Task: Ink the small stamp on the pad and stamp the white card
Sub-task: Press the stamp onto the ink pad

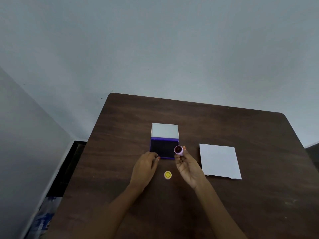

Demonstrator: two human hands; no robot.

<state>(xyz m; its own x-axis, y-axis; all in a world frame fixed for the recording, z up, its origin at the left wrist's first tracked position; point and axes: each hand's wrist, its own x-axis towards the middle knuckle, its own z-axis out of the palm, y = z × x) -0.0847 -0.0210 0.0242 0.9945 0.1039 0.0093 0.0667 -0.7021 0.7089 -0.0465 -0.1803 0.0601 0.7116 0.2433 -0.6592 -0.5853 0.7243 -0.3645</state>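
Note:
A small pink stamp point(178, 150) is held in the fingertips of my right hand point(187, 167), tipped so its dark inked face points up toward the camera. It hovers at the right front corner of the open purple ink pad point(162, 149), whose white lid stands up behind the dark pad. My left hand point(146, 167) rests on the table with its fingertips touching the pad's front left edge. The white card point(220, 161) lies flat to the right of my right hand, apart from it. A round yellow cap point(167, 175) with a smiley lies between my two wrists.
Everything sits on a dark brown wooden table point(250, 195), pushed close to a pale wall at the back. Its left edge drops off to a dark floor, where a blue and white plastic bag point(43, 219) lies.

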